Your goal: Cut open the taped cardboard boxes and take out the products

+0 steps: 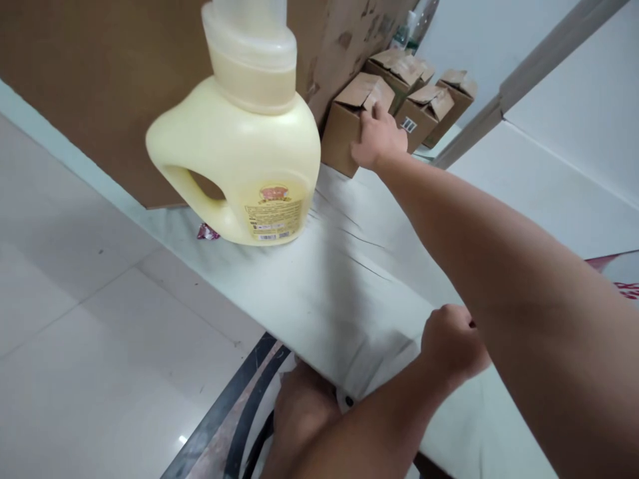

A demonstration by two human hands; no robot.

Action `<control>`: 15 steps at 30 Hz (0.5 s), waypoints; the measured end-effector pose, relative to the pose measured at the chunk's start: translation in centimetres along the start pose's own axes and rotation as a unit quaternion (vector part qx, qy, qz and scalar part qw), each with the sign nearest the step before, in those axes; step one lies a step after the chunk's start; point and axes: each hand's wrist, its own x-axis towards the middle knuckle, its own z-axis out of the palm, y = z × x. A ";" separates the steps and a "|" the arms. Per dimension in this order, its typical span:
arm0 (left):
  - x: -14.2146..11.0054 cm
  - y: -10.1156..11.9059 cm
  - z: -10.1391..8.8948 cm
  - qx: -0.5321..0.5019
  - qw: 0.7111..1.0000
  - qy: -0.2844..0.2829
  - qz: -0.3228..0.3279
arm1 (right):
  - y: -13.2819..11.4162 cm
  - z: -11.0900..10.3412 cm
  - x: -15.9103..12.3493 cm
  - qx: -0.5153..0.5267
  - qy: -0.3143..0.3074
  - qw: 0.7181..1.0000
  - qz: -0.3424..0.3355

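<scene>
My right hand (382, 140), at the end of an outstretched arm, grips the near corner of a brown cardboard box (341, 133), its fingers against the box's side and top flap. The box's top flaps look closed but slightly raised. Lower down, my left hand (453, 342) is closed in a fist above the pale surface (309, 286). My right forearm partly covers that fist, so whatever it may hold is hidden. To the left of the gripped box stands a large pale yellow jug (259, 153) with a handle, a cap and a printed label.
More small cartons (424, 110) stand behind the gripped box, with bottles (404, 33) beyond. A big brown cardboard panel (90, 86) rises at the left. A crumpled purple wrapper (208, 231) lies by the jug. A grey pole (504, 93) slants at the right; tiled floor (74, 332) lies below.
</scene>
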 end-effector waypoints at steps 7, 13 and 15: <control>-1.0 0.6 -1.2 -0.038 0.995 0.046 0.078 | -1.3 -6.5 -9.6 -0.104 -0.062 0.993 0.010; -1.4 1.3 -3.9 -0.074 0.922 0.311 0.219 | -1.3 -13.3 -26.9 -0.073 -0.018 0.997 -0.028; -1.4 1.6 -4.8 -0.085 0.884 0.373 0.267 | -1.0 -15.6 -34.3 -0.042 0.012 0.999 -0.003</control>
